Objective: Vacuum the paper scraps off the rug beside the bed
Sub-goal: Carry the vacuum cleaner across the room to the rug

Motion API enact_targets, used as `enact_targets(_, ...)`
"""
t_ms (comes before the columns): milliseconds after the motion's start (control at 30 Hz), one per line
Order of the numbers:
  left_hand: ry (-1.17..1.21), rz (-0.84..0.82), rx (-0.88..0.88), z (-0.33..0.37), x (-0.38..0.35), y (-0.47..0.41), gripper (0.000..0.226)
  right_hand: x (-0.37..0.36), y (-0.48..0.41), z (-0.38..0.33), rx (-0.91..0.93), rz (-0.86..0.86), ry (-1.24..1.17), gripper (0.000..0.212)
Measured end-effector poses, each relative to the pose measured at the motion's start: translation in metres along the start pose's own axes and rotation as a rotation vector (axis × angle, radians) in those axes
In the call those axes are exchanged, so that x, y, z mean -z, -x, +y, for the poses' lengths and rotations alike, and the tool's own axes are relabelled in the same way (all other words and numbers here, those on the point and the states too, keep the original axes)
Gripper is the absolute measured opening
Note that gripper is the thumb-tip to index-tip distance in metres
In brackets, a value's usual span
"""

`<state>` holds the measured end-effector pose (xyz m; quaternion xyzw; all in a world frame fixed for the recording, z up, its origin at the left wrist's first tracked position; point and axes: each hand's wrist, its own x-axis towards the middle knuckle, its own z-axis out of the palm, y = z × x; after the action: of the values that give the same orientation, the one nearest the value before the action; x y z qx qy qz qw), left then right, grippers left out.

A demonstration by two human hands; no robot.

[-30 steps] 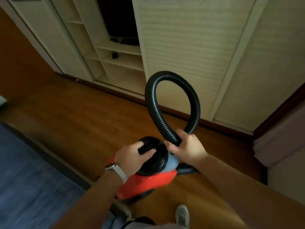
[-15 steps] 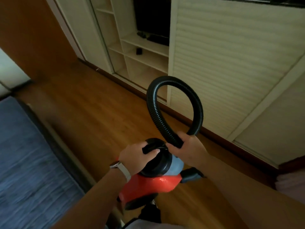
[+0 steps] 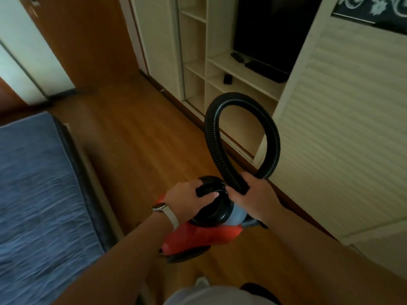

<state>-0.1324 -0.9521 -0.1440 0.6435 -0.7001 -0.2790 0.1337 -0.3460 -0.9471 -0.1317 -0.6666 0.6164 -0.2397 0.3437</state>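
I carry a small red vacuum cleaner with a black top above the wooden floor. My left hand, a watch on its wrist, grips the black carry handle on top. My right hand is closed around the black ribbed hose, which loops up in an arch in front of me. No rug or paper scraps are in view.
A bed with a blue cover fills the left side. A cream wardrobe with open shelves and a dark screen lines the right wall. A strip of wooden floor runs between them toward a doorway.
My view has swung left and forward along the floor: more of the bed and the doorway show now. Both hands keep the same grip on the vacuum and hose.
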Motion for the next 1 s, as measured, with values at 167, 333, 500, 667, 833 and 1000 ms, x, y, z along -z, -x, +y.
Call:
enact_targets(167,-0.032,0.105,0.048,-0.027,0.036,-0.036,0.047,-0.005,-0.064,-0.022,0.077,-0.057,0.040,0.028)
enact_targets(333,-0.078,0.145,0.120,-0.052,0.053,-0.079,0.056,-0.015,-0.124,-0.028,0.153,-0.135,0.042,0.023)
enact_targets(500,-0.093,0.153,0.204,-0.066,0.063,-0.140,0.055,-0.020,-0.208,-0.027,0.148,-0.196,0.015,0.022)
enact_targets(667,-0.097,0.150,0.288,-0.068,0.085,-0.202,0.060,-0.014,-0.292,-0.035,0.141,-0.283,-0.026,0.043)
enact_targets(833,-0.087,0.261,0.339,-0.069,0.122,-0.262,0.061,-0.007,-0.378,-0.056,0.232,-0.323,-0.047,0.033)
enact_targets(1000,-0.026,0.360,0.402,-0.089,0.157,-0.296,0.056,-0.013,-0.438,-0.092,0.324,-0.398,-0.002,0.042)
